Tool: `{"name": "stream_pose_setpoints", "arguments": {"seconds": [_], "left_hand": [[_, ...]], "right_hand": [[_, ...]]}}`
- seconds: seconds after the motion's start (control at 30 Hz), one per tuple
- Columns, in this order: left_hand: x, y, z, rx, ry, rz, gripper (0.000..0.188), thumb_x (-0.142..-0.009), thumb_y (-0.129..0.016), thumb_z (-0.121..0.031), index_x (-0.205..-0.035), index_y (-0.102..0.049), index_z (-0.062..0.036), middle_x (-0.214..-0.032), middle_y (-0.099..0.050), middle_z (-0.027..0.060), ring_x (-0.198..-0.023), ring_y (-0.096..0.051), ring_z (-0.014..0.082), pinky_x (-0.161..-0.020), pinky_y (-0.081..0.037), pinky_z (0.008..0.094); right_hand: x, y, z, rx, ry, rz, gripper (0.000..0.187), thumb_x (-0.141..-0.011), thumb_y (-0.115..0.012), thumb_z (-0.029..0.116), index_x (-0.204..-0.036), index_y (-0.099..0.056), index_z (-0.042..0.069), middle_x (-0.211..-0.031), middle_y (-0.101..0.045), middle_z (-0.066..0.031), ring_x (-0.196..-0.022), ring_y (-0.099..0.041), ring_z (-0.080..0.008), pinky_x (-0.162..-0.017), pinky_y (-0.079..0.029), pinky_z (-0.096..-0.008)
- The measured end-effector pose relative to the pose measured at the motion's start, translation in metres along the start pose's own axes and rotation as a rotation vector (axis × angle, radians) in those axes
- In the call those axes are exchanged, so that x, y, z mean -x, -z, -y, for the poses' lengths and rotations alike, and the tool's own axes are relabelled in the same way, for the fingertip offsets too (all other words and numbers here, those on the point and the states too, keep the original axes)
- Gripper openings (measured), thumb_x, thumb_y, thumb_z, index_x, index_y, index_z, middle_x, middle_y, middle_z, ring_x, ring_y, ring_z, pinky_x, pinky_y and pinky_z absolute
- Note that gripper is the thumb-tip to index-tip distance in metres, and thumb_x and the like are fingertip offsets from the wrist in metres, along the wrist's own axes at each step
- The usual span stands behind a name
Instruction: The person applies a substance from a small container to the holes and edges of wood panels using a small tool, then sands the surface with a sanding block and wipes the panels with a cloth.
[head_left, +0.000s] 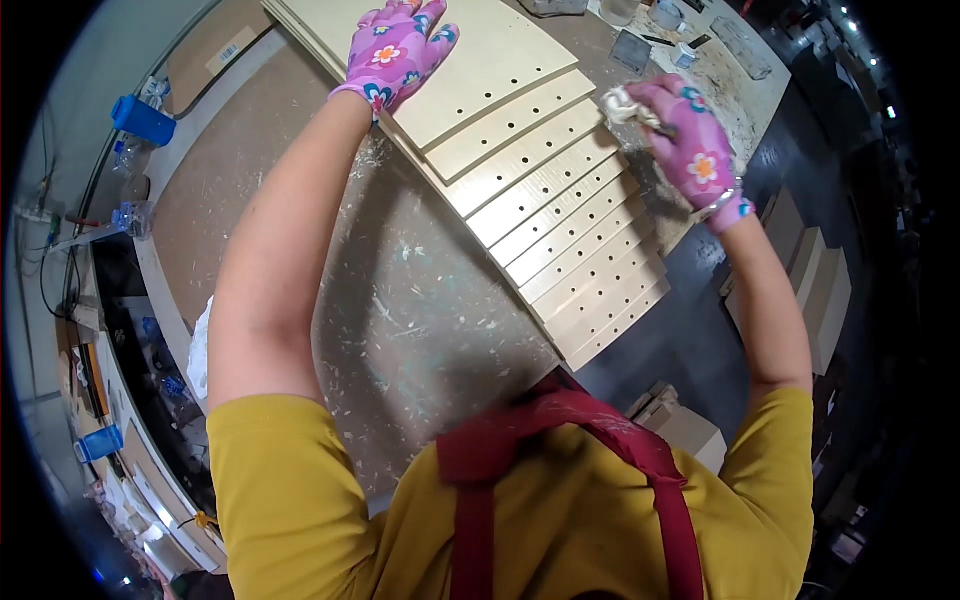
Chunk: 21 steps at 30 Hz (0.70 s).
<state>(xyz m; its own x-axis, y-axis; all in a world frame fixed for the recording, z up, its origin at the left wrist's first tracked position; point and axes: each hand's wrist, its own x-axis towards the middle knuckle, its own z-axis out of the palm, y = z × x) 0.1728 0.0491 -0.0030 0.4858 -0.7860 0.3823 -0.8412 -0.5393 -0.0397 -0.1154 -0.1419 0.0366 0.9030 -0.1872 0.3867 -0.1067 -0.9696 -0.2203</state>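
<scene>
A fanned stack of pale wooden boards lies on the table, each board offset to leave a strip with small dark holes along its edge. My left hand, in a pink flowered glove, rests on the top board near its left edge with its fingers stretched out. Beside the stack's right edge, my right hand, gloved alike, is closed around a crumpled white cloth. Part of the cloth is hidden in the fingers, and a small dark bit shows by them that I cannot make out.
The brown worktable is speckled with paint. At its far right stand a small white-and-blue pot, a grey square block and a clear cup. Blue-topped bottles are at the left. Cardboard boxes sit on the floor at the right.
</scene>
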Motion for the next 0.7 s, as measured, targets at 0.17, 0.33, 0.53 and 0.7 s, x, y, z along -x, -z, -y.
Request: {"name": "stream_pose_setpoints", "arguments": {"seconds": [0.17, 0.33, 0.53, 0.7], "left_hand": [[0.003, 0.014, -0.017, 0.132, 0.037, 0.035, 0.056, -0.091, -0.044, -0.044, -0.134, -0.048, -0.0073, -0.138, -0.046, 0.0166, -0.130, -0.040, 0.0330, -0.110, -0.028, 0.0430], [0.000, 0.018, -0.017, 0.174, 0.074, 0.065, 0.057, -0.092, -0.042, -0.045, -0.136, -0.047, -0.0090, -0.142, -0.042, 0.0166, -0.132, -0.038, 0.0345, -0.110, -0.027, 0.0439], [0.007, 0.012, -0.002, 0.130, 0.064, 0.045, 0.056, -0.092, -0.042, -0.044, -0.135, -0.047, -0.0088, -0.142, -0.043, 0.0168, -0.133, -0.037, 0.0327, -0.111, -0.026, 0.0437], [-0.003, 0.019, -0.014, 0.143, 0.041, 0.044, 0.056, -0.092, -0.043, -0.044, -0.135, -0.047, -0.0085, -0.142, -0.043, 0.0159, -0.134, -0.035, 0.0321, -0.111, -0.025, 0.0433]], "right_hand": [[0.009, -0.034, 0.057, 0.025, -0.034, 0.071, 0.020, -0.087, -0.058, 0.021, -0.105, -0.065, 0.015, -0.105, -0.064, -0.0076, -0.092, -0.063, -0.0267, -0.079, -0.052, -0.0387], [0.000, -0.030, -0.023, 0.246, 0.128, 0.098, 0.022, -0.083, -0.060, 0.018, -0.103, -0.065, 0.014, -0.106, -0.064, -0.0074, -0.092, -0.063, -0.0286, -0.080, -0.052, -0.0382], [0.013, -0.002, 0.012, -0.224, -0.060, 0.018, 0.033, -0.079, -0.062, 0.013, -0.112, -0.063, 0.012, -0.107, -0.063, -0.0107, -0.093, -0.063, -0.0284, -0.079, -0.051, -0.0377], [0.052, -0.045, 0.086, 0.149, 0.153, 0.056, 0.045, -0.073, -0.061, 0.008, -0.117, -0.055, 0.002, -0.110, -0.057, -0.0146, -0.094, -0.060, -0.0292, -0.076, -0.051, -0.0416]]}}
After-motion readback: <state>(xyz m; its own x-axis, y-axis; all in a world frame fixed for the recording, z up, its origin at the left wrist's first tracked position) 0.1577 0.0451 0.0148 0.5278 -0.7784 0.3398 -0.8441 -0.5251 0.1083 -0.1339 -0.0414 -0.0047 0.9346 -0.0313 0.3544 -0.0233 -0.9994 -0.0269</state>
